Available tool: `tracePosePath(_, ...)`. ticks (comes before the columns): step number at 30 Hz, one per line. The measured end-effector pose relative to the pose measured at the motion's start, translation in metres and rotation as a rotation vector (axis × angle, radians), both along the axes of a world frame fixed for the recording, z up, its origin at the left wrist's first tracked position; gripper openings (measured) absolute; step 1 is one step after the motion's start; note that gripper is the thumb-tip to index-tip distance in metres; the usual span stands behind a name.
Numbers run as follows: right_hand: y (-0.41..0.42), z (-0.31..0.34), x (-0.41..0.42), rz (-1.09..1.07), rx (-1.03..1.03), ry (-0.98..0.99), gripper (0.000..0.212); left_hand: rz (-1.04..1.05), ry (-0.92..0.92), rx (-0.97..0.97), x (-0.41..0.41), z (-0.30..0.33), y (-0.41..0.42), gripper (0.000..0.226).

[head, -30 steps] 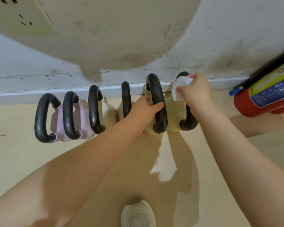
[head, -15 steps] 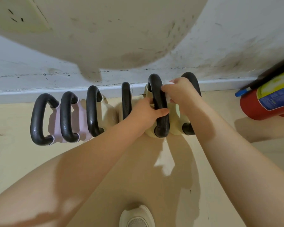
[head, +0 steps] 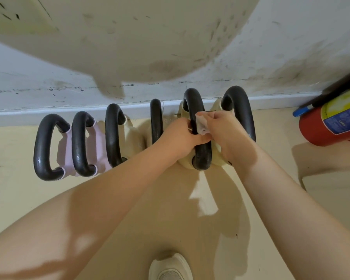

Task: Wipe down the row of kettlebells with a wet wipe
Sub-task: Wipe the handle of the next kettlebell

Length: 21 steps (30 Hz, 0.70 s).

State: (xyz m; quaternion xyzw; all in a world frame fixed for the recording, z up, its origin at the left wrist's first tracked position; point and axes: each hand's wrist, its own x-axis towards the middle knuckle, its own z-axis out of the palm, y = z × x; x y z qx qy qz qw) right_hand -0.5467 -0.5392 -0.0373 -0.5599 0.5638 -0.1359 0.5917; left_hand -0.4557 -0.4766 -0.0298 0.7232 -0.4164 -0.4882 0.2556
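while the left hand (head: 180, 136) curls around the black handle (head: 198, 138) of the second kettlebell from the right, likely to steady it, the right hand (head: 220, 130) pinches the wipe (head: 201, 125) against that handle's right side. six kettlebells (head: 49, 147) sit in a row along the wall (head: 291, 47), so each is reached in turn. an extinguisher (head: 331, 122) lies to the right.

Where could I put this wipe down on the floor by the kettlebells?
Bare floor lies between the last kettlebell and the fire extinguisher; more lies left of the row. It is crowded where the left hand and right hand, with the wipe, meet.
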Motion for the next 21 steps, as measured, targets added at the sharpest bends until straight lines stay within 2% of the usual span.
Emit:
tracePosePath(3,-0.012,0.001,0.013,-0.041,-0.008,0.032,0.024,-0.012,0.013,-0.011,0.0,-0.002,-0.001,0.012)
tracePosePath(6,-0.021,-0.001,0.035,-0.026,-0.144,0.16,0.033,-0.03,0.0,-0.018,0.0,-0.005,-0.004,0.016)
tracePosePath(11,-0.015,-0.007,0.031,0.175,-0.294,0.131,0.038,-0.036,0.149,0.16,0.006,-0.002,-0.011,0.009)
tracePosePath(14,-0.033,-0.005,0.04,0.246,-0.226,0.058,0.042,0.004,0.255,0.183,0.009,-0.002,-0.011,0.008)
tracePosePath(18,-0.033,-0.011,0.044,0.219,-0.14,-0.076,0.026,0.009,0.221,0.16,0.01,-0.006,0.005,0.016)
tracePosePath(19,-0.031,-0.014,0.04,0.251,-0.124,-0.126,0.022,0.0,0.203,0.156,0.01,-0.008,0.012,0.019)
tracePosePath(21,-0.031,-0.019,0.034,0.303,-0.086,-0.186,0.03,-0.008,0.192,0.16,0.01,-0.012,0.024,0.036)
